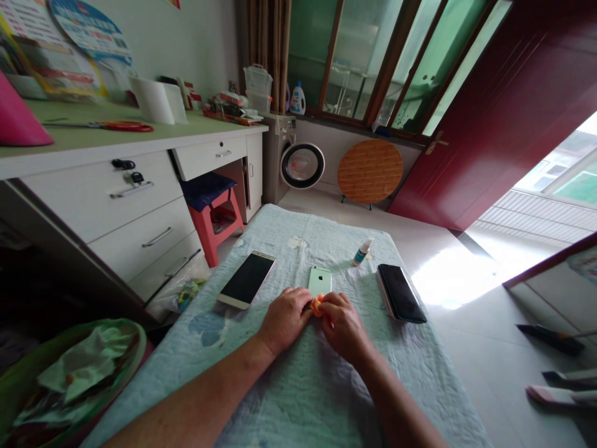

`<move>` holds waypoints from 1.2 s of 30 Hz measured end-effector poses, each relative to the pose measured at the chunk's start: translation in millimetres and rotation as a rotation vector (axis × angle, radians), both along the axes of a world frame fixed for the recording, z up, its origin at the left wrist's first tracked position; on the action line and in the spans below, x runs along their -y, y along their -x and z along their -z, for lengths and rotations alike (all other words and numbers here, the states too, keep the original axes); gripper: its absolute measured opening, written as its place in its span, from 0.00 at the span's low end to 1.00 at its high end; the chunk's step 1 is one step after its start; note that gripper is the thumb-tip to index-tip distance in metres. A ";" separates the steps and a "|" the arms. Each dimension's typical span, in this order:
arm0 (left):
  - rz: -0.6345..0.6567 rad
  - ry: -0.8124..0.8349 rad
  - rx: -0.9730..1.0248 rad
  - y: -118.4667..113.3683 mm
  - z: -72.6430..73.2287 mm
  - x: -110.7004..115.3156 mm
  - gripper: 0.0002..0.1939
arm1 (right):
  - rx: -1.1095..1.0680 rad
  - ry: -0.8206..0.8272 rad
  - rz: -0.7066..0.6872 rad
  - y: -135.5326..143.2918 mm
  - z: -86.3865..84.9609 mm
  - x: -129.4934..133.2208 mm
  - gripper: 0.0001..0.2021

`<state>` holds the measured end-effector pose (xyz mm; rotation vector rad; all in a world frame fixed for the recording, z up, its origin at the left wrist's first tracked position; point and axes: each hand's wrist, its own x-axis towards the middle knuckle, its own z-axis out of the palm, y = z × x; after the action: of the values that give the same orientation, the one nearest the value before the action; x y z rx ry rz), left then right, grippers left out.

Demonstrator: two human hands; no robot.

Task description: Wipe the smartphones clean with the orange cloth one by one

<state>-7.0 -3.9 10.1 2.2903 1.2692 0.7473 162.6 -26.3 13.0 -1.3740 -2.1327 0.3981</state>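
Observation:
A pale phone with a dark apple mark [320, 278] lies back side up on the cloth, its near end behind my hands. My right hand [342, 322] is closed on a small crumpled orange cloth [318, 305] at that near end. Beside it, my left hand [288, 316] rests with bent fingers at the phone's lower left edge; what its fingertips grip is hidden. To the left lies a large gold-edged phone [247, 280] with its dark screen up. On the right is a phone in a dark case [401, 294]. A small spray bottle [362, 252] stands beyond them.
A light blue quilted cloth [298, 233] covers the table. A bin with rubbish [135, 348] stands at the lower left. Left of the table are a red stool [209, 230] and a white desk [158, 146]. A washing machine [278, 134] has its door open.

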 end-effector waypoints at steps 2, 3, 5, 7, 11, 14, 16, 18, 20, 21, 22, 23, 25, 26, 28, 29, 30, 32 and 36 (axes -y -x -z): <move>-0.001 -0.005 -0.013 0.6 0.4 0.2 0.08 | 0.000 0.003 -0.006 1.8 -0.8 2.2 0.14; 0.003 -0.009 -0.025 1.0 0.6 0.3 0.09 | -0.003 -0.001 -0.004 1.9 -0.1 1.9 0.14; 0.013 -0.018 -0.049 1.8 1.2 0.3 0.10 | -0.014 -0.014 0.009 0.3 2.8 -1.4 0.13; 0.020 -0.028 -0.071 2.5 1.4 0.4 0.11 | -0.028 -0.031 0.041 -2.9 7.0 -7.3 0.12; 0.024 -0.035 -0.112 3.5 -0.2 1.2 0.10 | -0.048 -0.032 0.089 -10.0 13.4 -22.8 0.13; 0.035 -0.028 -0.125 3.7 -3.1 1.9 0.07 | -0.033 -0.026 0.115 -13.6 14.1 -37.9 0.14; 0.034 -0.030 -0.134 3.6 -5.0 2.2 0.06 | -0.002 -0.028 0.127 -14.7 12.9 -50.3 0.14; 0.033 -0.037 -0.150 3.5 -6.0 2.3 0.06 | 0.028 -0.033 0.141 -14.9 11.1 -63.7 0.14; 0.036 -0.052 -0.166 3.6 -6.0 2.2 0.07 | 0.051 -0.032 0.161 -14.5 9.4 -76.6 0.14; 0.038 -0.059 -0.171 3.7 -5.7 2.1 0.07 | 0.058 -0.035 0.173 -14.2 8.8 -82.4 0.14; 0.039 -0.064 -0.174 3.7 -5.3 2.0 0.07 | 0.063 -0.038 0.182 -13.7 8.4 -87.5 0.15; 0.037 -0.067 -0.173 3.8 -4.8 1.9 0.07 | 0.065 -0.042 0.185 -13.2 8.3 -91.8 0.15; 0.035 -0.059 -0.164 3.9 -4.0 1.7 0.07 | 0.065 -0.050 0.181 -11.6 8.9 -97.7 0.16; 0.033 -0.051 -0.157 3.9 -3.7 1.7 0.07 | 0.064 -0.055 0.181 -10.5 9.6 -99.3 0.17; 0.027 -0.034 -0.147 3.6 -3.8 1.7 0.07 | 0.061 -0.065 0.182 -7.3 11.2 -100.0 0.17; 0.024 -0.029 -0.145 3.4 -4.1 1.8 0.07 | 0.063 -0.070 0.176 -5.2 12.0 -99.4 0.17; 0.022 -0.026 -0.146 3.2 -4.5 1.8 0.08 | 0.065 -0.074 0.164 -2.7 12.6 -98.3 0.17; 0.019 -0.028 -0.157 2.8 -5.8 2.1 0.08 | 0.070 -0.085 0.127 2.6 13.0 -95.7 0.16; 0.026 -0.053 -0.182 1.7 -7.9 2.4 0.06 | 0.058 -0.100 0.075 10.6 10.7 -93.2 0.16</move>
<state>-8.7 -6.3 18.0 2.4601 1.3095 0.5808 152.0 66.9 2.3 -1.4186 -2.1100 0.2214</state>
